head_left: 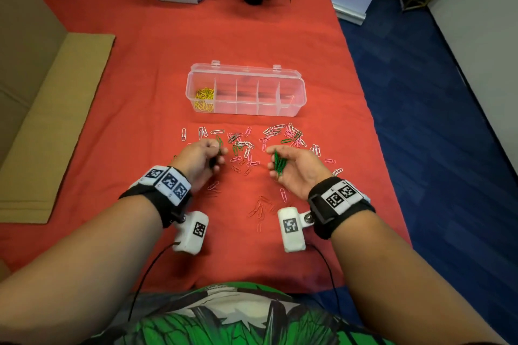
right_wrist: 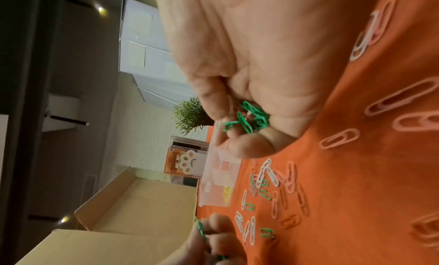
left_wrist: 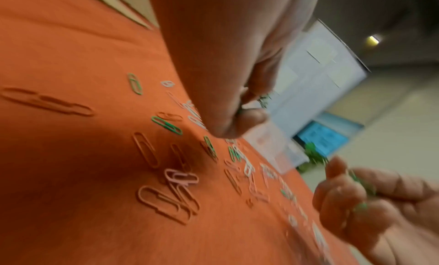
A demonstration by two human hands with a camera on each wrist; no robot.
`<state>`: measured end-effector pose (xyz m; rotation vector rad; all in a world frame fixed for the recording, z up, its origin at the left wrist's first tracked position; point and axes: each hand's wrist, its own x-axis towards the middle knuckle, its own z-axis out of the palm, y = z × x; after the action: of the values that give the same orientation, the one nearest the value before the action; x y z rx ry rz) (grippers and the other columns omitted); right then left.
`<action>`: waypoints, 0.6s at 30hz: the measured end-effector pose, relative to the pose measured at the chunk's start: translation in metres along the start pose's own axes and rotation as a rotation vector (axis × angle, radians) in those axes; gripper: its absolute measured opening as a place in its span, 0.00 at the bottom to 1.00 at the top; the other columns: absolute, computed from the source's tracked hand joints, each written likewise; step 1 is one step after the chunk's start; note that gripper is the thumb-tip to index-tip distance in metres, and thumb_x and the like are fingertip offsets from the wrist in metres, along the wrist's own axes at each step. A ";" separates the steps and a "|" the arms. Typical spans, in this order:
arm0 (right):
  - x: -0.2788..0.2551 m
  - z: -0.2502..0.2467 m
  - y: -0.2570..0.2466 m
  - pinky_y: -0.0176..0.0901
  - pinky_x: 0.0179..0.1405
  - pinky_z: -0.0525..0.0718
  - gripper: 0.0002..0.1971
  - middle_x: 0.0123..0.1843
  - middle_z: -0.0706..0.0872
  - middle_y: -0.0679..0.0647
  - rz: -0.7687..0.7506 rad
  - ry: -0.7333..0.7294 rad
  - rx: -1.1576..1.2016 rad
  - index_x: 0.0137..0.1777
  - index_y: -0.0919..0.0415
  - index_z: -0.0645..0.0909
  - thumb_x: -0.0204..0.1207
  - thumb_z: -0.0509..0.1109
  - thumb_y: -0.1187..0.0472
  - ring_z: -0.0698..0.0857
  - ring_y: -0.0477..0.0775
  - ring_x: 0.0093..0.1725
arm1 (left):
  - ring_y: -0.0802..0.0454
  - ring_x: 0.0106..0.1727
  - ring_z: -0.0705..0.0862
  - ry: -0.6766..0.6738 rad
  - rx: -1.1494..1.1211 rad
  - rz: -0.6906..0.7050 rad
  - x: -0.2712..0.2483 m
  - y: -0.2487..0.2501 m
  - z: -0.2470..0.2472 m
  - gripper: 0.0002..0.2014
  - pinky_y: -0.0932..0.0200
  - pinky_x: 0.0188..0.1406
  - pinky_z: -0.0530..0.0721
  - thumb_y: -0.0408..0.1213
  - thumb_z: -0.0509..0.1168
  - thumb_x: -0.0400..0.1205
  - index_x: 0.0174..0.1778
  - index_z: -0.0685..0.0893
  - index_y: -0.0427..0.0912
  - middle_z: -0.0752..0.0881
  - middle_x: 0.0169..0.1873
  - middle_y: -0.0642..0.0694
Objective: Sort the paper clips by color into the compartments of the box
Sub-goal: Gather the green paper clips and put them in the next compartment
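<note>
Green wire is what both hands carry: the right hand [head_left: 294,168] lies palm-up just above the counter [head_left: 140,87], its fingers [head_left: 273,166] half-curled to cradle a bunch of green clips [head_left: 279,163]; the left hand [head_left: 203,158] has its fingers [head_left: 221,151] pinched narrow on a single green clip [head_left: 219,141] that stands nearly upright; the two hands face each other with loose clips [head_left: 244,145] in pink, white, red and green strewn between and beyond them. The box [head_left: 246,90] sits straight ahead of both hands, past the scatter, its long axis running left to right across the counter; only the leftmost compartment holds yellow clips [head_left: 204,99]; a pale clip or two may lie in the rightmost one, and the three between look empty. The single clip lies just left of the cupped palm, so the next move is probably a short sideways pass into it; for the box itself, the right hand looks slightly nearer the empty cells.
</note>
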<state>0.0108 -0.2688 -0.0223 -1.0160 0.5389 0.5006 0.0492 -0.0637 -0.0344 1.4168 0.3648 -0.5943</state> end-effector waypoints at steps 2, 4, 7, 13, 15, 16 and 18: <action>0.003 0.010 -0.004 0.36 0.24 0.77 0.13 0.33 0.76 0.53 0.034 -0.014 0.028 0.39 0.63 0.79 0.80 0.56 0.60 0.75 0.49 0.30 | 0.61 0.23 0.76 -0.041 -0.147 0.033 -0.007 0.005 -0.009 0.15 0.71 0.21 0.74 0.25 0.51 0.83 0.34 0.71 0.46 0.77 0.32 0.49; 0.012 0.020 -0.004 0.35 0.23 0.72 0.13 0.32 0.76 0.51 0.029 0.021 -0.073 0.35 0.60 0.77 0.79 0.58 0.58 0.72 0.47 0.28 | 0.63 0.22 0.77 -0.020 -0.182 0.092 -0.009 0.007 -0.019 0.14 0.72 0.22 0.78 0.23 0.52 0.83 0.43 0.75 0.47 0.79 0.29 0.50; 0.031 0.040 -0.004 0.37 0.22 0.65 0.10 0.31 0.74 0.51 -0.046 0.127 -0.504 0.33 0.57 0.75 0.77 0.62 0.63 0.68 0.47 0.26 | 0.63 0.23 0.78 0.049 -0.205 0.097 -0.010 0.009 -0.033 0.15 0.70 0.24 0.80 0.24 0.51 0.82 0.43 0.78 0.46 0.80 0.27 0.52; 0.056 0.066 -0.002 0.48 0.54 0.82 0.11 0.54 0.87 0.63 -0.233 0.250 -1.616 0.52 0.65 0.83 0.73 0.62 0.65 0.85 0.63 0.56 | 0.54 0.16 0.72 0.404 0.040 -0.042 0.001 0.006 -0.058 0.14 0.68 0.18 0.69 0.42 0.57 0.81 0.28 0.73 0.46 0.73 0.20 0.48; 0.059 0.071 0.003 0.50 0.53 0.83 0.12 0.57 0.84 0.64 -0.304 0.249 -1.789 0.54 0.66 0.82 0.74 0.62 0.65 0.84 0.65 0.57 | 0.44 0.28 0.78 0.522 0.522 0.002 0.002 0.000 -0.070 0.15 0.59 0.30 0.72 0.47 0.62 0.79 0.28 0.76 0.44 0.79 0.28 0.43; 0.063 0.073 0.006 0.51 0.53 0.83 0.12 0.58 0.83 0.64 -0.333 0.254 -1.845 0.55 0.66 0.81 0.75 0.63 0.64 0.84 0.65 0.58 | 0.42 0.35 0.81 0.569 0.694 0.023 0.001 -0.003 -0.075 0.14 0.57 0.36 0.73 0.47 0.64 0.78 0.30 0.79 0.43 0.82 0.31 0.42; 0.070 0.075 0.012 0.52 0.53 0.83 0.13 0.60 0.82 0.63 -0.377 0.289 -1.917 0.58 0.65 0.80 0.76 0.64 0.62 0.83 0.65 0.59 | 0.39 0.44 0.84 0.617 0.859 0.066 0.000 -0.006 -0.080 0.12 0.54 0.42 0.76 0.47 0.67 0.75 0.36 0.83 0.41 0.87 0.37 0.39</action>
<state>0.0707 -0.1869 -0.0424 -2.9726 -0.0833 0.4403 0.0540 0.0146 -0.0502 2.4390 0.5802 -0.2335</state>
